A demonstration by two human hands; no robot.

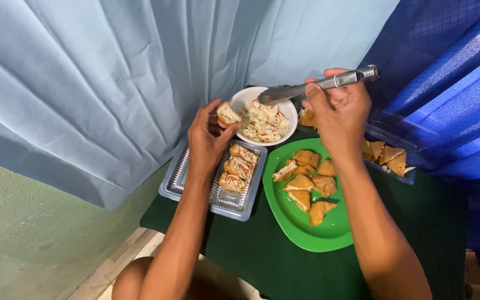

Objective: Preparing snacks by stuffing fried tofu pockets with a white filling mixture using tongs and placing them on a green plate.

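Tongs (pixel 318 84), gripped shut in right hand (pixel 337 114), run lengthwise toward nine o'clock over salad bowl (pixel 245 97); left hand (pixel 206 139) pinches stuffed tofu (pixel 228 114) at bowl's nine o'clock rim, nearer.

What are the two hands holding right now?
Left hand: closed on a stuffed tofu piece.
Right hand: closed on metal tongs over the white bowl.

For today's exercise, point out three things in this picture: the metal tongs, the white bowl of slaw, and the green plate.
Metal tongs (pixel 306 88), head view, on the shaft.
White bowl (pixel 241 98), head view, on its bare left rim.
Green plate (pixel 306 233), head view, on its bare lower part.
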